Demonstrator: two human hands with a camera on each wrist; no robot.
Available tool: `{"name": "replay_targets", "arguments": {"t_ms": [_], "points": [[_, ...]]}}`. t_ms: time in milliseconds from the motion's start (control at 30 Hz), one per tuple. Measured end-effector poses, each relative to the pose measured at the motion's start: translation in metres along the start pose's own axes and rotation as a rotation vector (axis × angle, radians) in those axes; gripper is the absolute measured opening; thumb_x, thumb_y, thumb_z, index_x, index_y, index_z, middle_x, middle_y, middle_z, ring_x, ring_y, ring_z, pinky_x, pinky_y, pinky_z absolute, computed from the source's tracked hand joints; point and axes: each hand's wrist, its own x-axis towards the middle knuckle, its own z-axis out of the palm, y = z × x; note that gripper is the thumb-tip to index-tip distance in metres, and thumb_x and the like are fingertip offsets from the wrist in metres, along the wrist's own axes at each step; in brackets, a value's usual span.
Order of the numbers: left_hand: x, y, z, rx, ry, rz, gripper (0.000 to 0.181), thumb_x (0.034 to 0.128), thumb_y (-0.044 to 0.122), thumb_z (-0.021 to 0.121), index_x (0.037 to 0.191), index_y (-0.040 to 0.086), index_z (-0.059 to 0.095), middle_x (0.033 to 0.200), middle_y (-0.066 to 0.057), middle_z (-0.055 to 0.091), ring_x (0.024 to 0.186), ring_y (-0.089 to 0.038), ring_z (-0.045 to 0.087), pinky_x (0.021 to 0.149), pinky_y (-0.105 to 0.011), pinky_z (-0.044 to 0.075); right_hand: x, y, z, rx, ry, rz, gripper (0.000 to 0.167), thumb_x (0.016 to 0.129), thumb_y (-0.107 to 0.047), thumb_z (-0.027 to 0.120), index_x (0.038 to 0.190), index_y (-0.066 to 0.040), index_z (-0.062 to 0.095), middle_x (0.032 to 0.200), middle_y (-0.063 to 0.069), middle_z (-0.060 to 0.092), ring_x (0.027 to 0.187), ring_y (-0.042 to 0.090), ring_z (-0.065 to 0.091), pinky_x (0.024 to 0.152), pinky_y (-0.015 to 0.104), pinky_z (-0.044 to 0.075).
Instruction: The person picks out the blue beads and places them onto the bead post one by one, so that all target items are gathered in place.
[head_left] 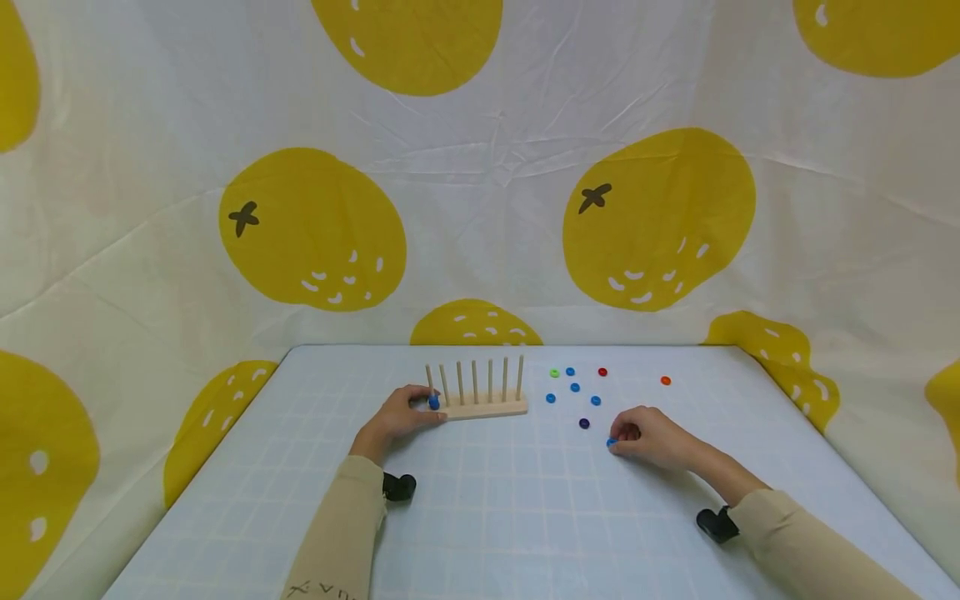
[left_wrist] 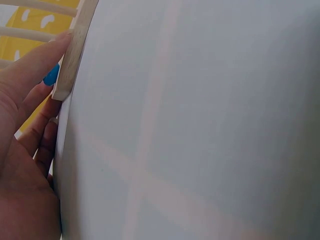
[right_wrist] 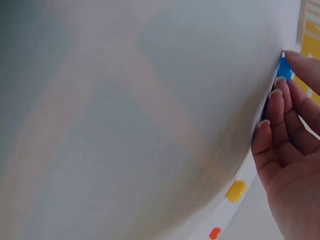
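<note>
A wooden peg rack [head_left: 486, 410] with a row of upright pegs stands on the table. My left hand [head_left: 401, 414] grips its left end, thumb on the front of the base [left_wrist: 74, 62] and fingers round the end. Blue rings [head_left: 433, 402] sit low on the leftmost peg; their number cannot be told. To the right, my right hand [head_left: 651, 437] pinches a small blue ring [right_wrist: 284, 69] between thumb and fingertips at the tabletop. A dark purple ring [head_left: 584, 423] lies just left of that hand.
Several loose blue rings [head_left: 575, 387] lie right of the rack, with a green ring [head_left: 555, 373] and a red ring [head_left: 602, 372] among them. Farther right lies an orange ring [head_left: 665, 380]. A yellow piece [right_wrist: 236, 191] shows beside the right hand. A patterned cloth [head_left: 487, 250] hangs behind the table.
</note>
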Motion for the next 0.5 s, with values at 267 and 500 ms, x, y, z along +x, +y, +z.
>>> {"name": "replay_targets", "arguments": {"t_ms": [267, 500], "points": [[0.002, -0.003, 0.0, -0.006, -0.004, 0.007, 0.053, 0.0829, 0.025, 0.087, 0.128, 0.005, 0.068, 0.145, -0.022, 0.054, 0.141, -0.041, 0.042, 0.119, -0.057, 0.03, 0.003, -0.007, 0.001, -0.021, 0.011, -0.036, 0.012, 0.091, -0.018, 0.079, 0.096, -0.011, 0.071, 0.082, -0.004, 0.061, 0.08, 0.017, 0.055, 0.07, 0.023, 0.05], [0.002, -0.003, 0.0, -0.024, -0.008, 0.009, 0.052, 0.0823, 0.026, 0.087, 0.127, 0.006, 0.069, 0.145, -0.021, 0.054, 0.141, -0.041, 0.042, 0.119, -0.057, 0.03, 0.012, -0.019, 0.0, -0.035, 0.026, -0.091, 0.009, 0.093, -0.016, 0.077, 0.098, -0.011, 0.072, 0.083, -0.006, 0.064, 0.08, 0.014, 0.057, 0.071, 0.022, 0.052]]}}
